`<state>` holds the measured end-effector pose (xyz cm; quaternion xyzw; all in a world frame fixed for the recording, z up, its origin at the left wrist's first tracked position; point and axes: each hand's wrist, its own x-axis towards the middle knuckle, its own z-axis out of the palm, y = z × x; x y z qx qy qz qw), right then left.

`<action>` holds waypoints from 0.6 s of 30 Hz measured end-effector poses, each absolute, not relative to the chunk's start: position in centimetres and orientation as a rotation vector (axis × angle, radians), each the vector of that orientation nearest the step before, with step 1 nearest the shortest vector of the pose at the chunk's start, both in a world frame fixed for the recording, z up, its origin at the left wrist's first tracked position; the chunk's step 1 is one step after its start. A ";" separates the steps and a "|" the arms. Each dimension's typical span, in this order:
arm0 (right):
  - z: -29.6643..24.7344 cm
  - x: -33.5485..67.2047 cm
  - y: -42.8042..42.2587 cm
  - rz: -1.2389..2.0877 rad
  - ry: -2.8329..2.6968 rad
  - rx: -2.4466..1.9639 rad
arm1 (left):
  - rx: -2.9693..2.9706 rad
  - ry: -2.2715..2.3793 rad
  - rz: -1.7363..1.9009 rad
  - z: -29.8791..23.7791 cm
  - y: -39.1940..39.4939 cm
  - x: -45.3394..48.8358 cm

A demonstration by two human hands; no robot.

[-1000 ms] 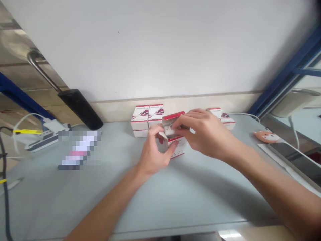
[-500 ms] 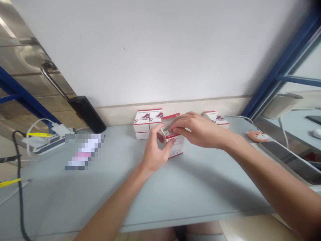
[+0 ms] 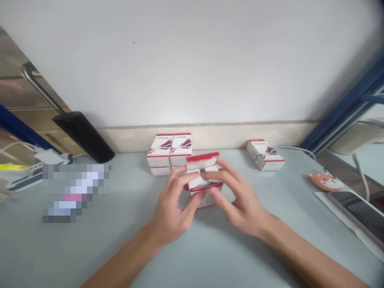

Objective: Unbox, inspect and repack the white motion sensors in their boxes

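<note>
A small white and red carton (image 3: 203, 185) stands on the pale grey table (image 3: 120, 248), its top flaps up and its red-edged lid tilted back. My left hand (image 3: 172, 208) grips its left side, thumb against the front. My right hand (image 3: 240, 202) holds the right side, fingertips pressing on the inner top flaps. Both hands are closed around the carton. What is inside the carton is hidden.
A stack of matching cartons (image 3: 169, 153) stands against the wall behind. Another carton (image 3: 265, 154) lies to the right. A black handle (image 3: 82, 136) leans at the left. A power strip (image 3: 28, 176), an orange animal-shaped thing (image 3: 326, 182) and a flat dark device (image 3: 358, 214) sit at the sides.
My right hand has drawn back from over the lid to the carton's right side. The lid now stands open with the inner flaps showing. The view has shifted.
</note>
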<state>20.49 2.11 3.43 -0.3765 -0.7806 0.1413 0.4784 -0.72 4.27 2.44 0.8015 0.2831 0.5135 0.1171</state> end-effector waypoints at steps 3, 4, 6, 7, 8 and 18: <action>3.4 20.2 2.1 0.312 -1.889 -0.916 | 2.304 0.827 1.461 2.0 4.8 -0.9; 3.1 20.2 2.2 0.296 -1.870 -0.905 | 2.309 0.827 1.444 1.8 5.0 -1.0; 2.6 20.2 2.4 0.286 -1.786 -0.869 | 2.340 0.829 1.412 1.7 5.2 -1.2; 2.3 20.2 2.4 0.288 -1.731 -0.844 | 2.352 0.830 1.408 1.6 5.3 -1.3; 2.1 20.2 2.4 0.293 -1.683 -0.818 | 2.359 0.835 1.402 1.6 5.3 -1.3; 2.8 20.8 2.4 0.280 -1.766 -0.760 | 2.262 0.775 1.503 0.8 5.1 -0.7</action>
